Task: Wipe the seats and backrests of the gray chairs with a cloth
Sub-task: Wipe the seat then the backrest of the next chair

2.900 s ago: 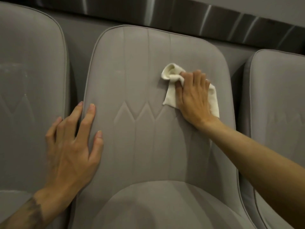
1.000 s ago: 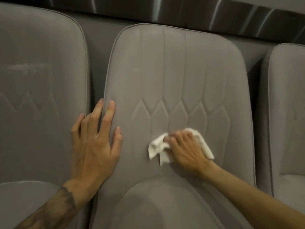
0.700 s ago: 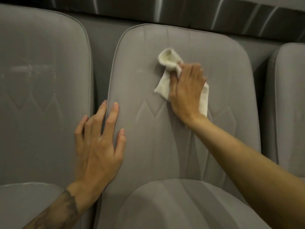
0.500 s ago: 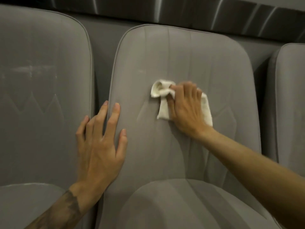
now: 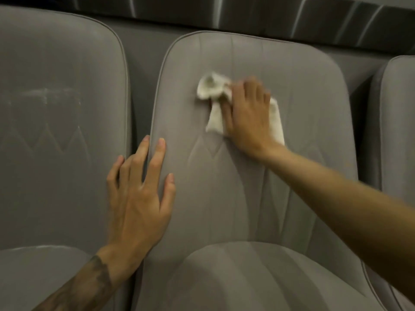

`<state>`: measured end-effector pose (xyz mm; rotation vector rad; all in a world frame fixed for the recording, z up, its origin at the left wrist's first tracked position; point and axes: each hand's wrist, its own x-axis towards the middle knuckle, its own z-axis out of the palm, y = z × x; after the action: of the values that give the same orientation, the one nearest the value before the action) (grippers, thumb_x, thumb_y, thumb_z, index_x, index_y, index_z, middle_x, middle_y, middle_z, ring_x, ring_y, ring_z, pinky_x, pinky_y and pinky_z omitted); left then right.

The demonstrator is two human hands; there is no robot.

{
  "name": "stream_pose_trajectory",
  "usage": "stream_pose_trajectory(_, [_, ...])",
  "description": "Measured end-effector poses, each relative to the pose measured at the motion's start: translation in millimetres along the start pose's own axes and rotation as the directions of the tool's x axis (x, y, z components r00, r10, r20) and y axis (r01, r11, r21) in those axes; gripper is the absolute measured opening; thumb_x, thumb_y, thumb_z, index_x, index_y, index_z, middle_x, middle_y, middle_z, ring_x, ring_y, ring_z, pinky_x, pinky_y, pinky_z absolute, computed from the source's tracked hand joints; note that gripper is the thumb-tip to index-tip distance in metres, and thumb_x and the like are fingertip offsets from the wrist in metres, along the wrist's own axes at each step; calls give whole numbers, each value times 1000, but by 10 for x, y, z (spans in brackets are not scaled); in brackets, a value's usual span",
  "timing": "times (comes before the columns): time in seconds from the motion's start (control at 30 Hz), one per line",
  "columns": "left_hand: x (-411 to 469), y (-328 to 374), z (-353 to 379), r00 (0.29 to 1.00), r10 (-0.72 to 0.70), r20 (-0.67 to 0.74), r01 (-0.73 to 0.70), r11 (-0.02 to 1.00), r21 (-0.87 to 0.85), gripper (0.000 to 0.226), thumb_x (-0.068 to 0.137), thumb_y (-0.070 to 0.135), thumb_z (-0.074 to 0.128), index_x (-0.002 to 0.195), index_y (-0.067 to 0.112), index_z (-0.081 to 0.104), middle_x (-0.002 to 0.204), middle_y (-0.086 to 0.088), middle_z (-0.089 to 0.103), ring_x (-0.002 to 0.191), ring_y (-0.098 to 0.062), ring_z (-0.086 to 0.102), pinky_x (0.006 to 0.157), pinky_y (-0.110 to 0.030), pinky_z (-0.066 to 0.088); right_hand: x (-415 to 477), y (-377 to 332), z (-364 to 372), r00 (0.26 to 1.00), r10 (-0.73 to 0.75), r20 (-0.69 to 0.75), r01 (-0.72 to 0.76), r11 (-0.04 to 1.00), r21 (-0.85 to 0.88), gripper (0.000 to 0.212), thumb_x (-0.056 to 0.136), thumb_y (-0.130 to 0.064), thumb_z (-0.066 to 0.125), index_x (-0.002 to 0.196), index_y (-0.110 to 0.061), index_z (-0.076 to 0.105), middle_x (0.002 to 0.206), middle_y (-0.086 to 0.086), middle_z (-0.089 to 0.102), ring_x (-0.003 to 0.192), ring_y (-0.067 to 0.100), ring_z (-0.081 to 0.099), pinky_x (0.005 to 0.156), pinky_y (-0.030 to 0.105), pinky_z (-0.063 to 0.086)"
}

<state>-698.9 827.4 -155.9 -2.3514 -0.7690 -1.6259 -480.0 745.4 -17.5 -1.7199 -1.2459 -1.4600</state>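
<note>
Middle backrest: lower centre and upper corners bare. Left hand covers its left edge; right hand on cloth and forearm cross the right half.

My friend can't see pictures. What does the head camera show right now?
A right hand presses a crumpled white cloth against the middle gray fabric chair's backrest. The left hand rests flat on that backrest's left edge.

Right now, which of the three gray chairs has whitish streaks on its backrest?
The left chair: pale streaks cross its backrest above the zigzag stitching. The middle chair, under the cloth, and the visible edge of the right chair show none.
</note>
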Motion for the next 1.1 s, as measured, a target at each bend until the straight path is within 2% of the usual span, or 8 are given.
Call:
stream_pose_trajectory(0.1, [0, 0, 9, 1000, -2, -14, 2, 1000, 5, 63, 103, 40, 42, 163, 24, 29, 164, -7, 34, 136, -31, 46, 125, -43, 17, 662, 36, 85, 961, 252, -110, -257, 966, -35, 39, 101, -41, 39, 113, -9, 59, 119, 15, 56, 103, 33, 52, 84, 40, 35])
stream_pose_trajectory(0.17, [1, 0, 9, 1000, -4, -15, 4, 1000, 0, 63, 103, 40, 42, 163, 24, 30, 164, -7, 35, 136, -31, 47, 125, -43, 18, 622, -46, 120, 952, 278, -129, -282, 959, -20, 38, 102, -40, 40, 111, -9, 60, 116, 15, 57, 101, 33, 53, 83, 40, 36])
stream_pose_trajectory(0.4, [4, 21, -21, 1000, -6, 11, 6, 1000, -1, 64, 102, 39, 43, 163, 23, 29, 164, -8, 34, 139, -31, 45, 124, -46, 19, -1024, -205, -16, 973, -190, 130, 174, 976, 128, 18, 100, -29, 53, 113, -17, 50, 104, 10, 51, 91, 32, 46, 82, 43, 34])
stream_pose_trajectory(0.6, [5, 7, -13, 1000, -1, 14, 1, 1000, 3, 64, 103, 39, 42, 163, 24, 28, 164, -7, 33, 140, -29, 43, 125, -43, 16, -42, -166, 131, 954, 278, -114, -279, 960, 6, 32, 102, -37, 46, 107, -8, 60, 102, 15, 55, 89, 33, 50, 77, 40, 33])
stream_pose_trajectory(0.73, [3, -14, 13, 1000, 1, -3, -1, 1000, 14, 63, 103, 39, 41, 163, 25, 27, 165, -7, 32, 142, -29, 42, 125, -41, 14, -1079, -358, 48, 998, -9, 60, 0, 989, 148, 23, 103, -27, 46, 114, -11, 57, 107, 14, 54, 94, 34, 49, 87, 44, 35])
stream_pose_trajectory(0.87, [3, -11, 18, 1000, 4, -14, -3, 1000, 24, 63, 103, 37, 41, 163, 23, 29, 165, -7, 32, 141, -29, 43, 125, -41, 15, -1918, -330, -68, 894, -351, 278, 278, 922, 271, 25, 106, -31, 34, 117, -15, 48, 113, 9, 56, 97, 31, 55, 91, 41, 36])
stream_pose_trajectory(1.03, [3, -16, 27, 1000, 11, -13, -11, 1000, 29, 62, 104, 38, 40, 163, 24, 28, 165, -6, 32, 141, -27, 42, 125, -41, 15, -1197, -275, 173, 994, 56, 94, -69, 987, 144, 24, 104, -34, 42, 118, -16, 49, 113, 7, 47, 100, 28, 45, 92, 41, 32])
stream_pose_trajectory(1.1, [-1, -20, 26, 1000, 12, -9, -12, 999, 30, 62, 104, 38, 40, 163, 24, 27, 165, -6, 31, 142, -27, 41, 125, -41, 14, -1304, -373, 199, 992, 98, 79, -111, 978, 178, 25, 103, -31, 43, 120, -14, 51, 114, 8, 49, 101, 29, 46, 94, 40, 31])
